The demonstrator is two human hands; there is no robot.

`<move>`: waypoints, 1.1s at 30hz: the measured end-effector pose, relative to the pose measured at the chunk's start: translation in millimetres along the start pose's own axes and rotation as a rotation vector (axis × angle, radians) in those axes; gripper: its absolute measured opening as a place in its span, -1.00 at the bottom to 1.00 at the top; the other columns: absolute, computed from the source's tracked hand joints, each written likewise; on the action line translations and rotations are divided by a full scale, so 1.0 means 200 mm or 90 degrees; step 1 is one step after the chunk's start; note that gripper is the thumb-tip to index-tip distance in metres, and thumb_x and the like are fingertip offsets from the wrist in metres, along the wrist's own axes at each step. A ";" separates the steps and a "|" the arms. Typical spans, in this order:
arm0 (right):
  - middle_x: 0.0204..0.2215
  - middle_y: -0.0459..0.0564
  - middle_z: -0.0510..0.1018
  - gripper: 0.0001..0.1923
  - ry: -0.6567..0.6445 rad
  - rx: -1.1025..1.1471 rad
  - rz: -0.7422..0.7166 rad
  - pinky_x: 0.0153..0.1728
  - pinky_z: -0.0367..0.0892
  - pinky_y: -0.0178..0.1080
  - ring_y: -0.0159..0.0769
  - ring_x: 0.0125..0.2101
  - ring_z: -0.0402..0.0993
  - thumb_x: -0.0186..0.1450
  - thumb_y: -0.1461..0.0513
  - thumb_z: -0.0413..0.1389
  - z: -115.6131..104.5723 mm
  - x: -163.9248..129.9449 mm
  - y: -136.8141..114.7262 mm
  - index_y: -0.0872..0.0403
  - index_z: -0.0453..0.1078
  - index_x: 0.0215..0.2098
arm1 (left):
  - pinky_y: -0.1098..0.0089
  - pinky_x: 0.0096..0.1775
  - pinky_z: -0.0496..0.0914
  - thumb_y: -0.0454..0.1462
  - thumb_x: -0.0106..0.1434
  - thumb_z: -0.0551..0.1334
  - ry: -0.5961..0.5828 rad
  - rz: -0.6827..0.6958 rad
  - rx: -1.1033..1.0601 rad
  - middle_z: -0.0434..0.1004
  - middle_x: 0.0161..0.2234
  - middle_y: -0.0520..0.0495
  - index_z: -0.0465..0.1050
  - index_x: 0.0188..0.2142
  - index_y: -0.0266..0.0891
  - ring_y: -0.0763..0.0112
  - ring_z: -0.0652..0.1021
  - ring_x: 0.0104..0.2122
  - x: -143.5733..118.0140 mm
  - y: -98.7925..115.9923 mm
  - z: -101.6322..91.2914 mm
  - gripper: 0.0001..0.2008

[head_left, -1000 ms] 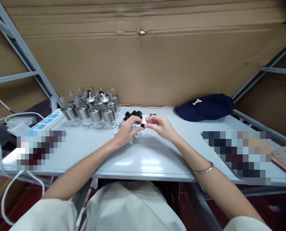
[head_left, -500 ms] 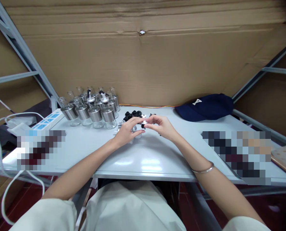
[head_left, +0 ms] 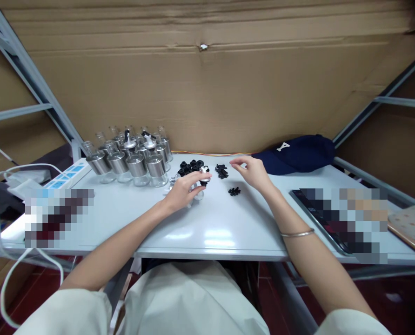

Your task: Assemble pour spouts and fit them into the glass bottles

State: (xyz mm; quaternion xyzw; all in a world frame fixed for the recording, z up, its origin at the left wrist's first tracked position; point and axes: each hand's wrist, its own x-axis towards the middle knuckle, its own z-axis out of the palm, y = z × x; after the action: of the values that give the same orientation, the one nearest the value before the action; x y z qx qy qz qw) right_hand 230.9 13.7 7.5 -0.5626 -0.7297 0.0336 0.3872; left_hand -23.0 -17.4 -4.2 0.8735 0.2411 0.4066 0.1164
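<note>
My left hand grips a bottle pourer with a pale metallic-looking top and a black stopper underneath, held upright just above the table. Beneath and beside that hand lie several clear plastic pieces, partly covered by the fingers. Behind it is a heap of black round stoppers. My right hand hovers to the right, its fingers bent and slightly apart, with nothing visible in them. Close to its fingertips is a pile of small black flip-cap pieces; a smaller cluster of black bits lies nearer me.
Several glass bottles with steel sleeves stand at the back left, two topped with pourers. A navy cap lies at the back right. A phone rests at right, a white power strip at left. Cardboard walls the back.
My right hand has let go of the pourer and moved right, uncovering the small black piles. My left hand stays in place, still holding the pourer.
</note>
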 end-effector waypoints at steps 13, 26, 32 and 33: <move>-0.12 0.10 0.56 -0.68 -0.241 -0.216 -0.052 -0.03 0.28 -0.20 -0.14 -0.11 0.44 0.26 0.37 0.00 0.14 -0.03 0.12 0.11 0.50 -0.09 | 0.36 -0.08 0.40 -0.36 0.25 0.16 -0.020 -0.001 -0.036 0.45 -0.10 -0.13 0.36 -0.03 -0.22 0.40 0.50 -0.11 0.01 0.02 0.00 -0.72; -0.26 0.08 0.62 -0.73 -0.194 -0.152 -0.049 -0.16 0.36 -0.25 -0.19 -0.25 0.54 0.19 0.40 0.04 0.14 -0.03 0.10 0.09 0.57 -0.31 | 0.42 -0.17 0.42 -0.35 0.25 0.15 -0.039 -0.002 -0.050 0.44 -0.14 -0.11 0.35 -0.03 -0.23 0.46 0.49 -0.21 0.01 0.02 0.01 -0.73; -0.36 0.09 0.62 -0.81 -0.048 -0.055 0.000 -0.22 0.36 -0.19 -0.16 -0.33 0.54 0.15 0.38 0.06 0.08 -0.01 0.03 0.14 0.53 -0.40 | 0.38 -0.13 0.42 -0.36 0.22 0.18 -0.040 -0.073 -0.138 0.46 -0.11 -0.13 0.26 -0.01 -0.21 0.42 0.51 -0.16 0.00 0.04 0.01 -0.67; -0.40 0.07 0.62 -0.83 -0.004 -0.022 0.008 -0.25 0.36 -0.20 -0.18 -0.37 0.53 0.14 0.38 0.06 0.07 -0.01 0.01 0.13 0.51 -0.43 | 0.36 -0.12 0.42 -0.36 0.21 0.20 -0.032 -0.095 -0.175 0.46 -0.11 -0.13 0.22 0.01 -0.20 0.41 0.52 -0.16 0.00 0.04 0.02 -0.63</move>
State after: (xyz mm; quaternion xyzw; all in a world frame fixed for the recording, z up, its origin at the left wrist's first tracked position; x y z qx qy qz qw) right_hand 223.1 17.5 -4.6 -0.5735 -0.7279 0.0248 0.3751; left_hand -17.5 -23.7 -2.8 0.8390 0.2444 0.4037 0.2708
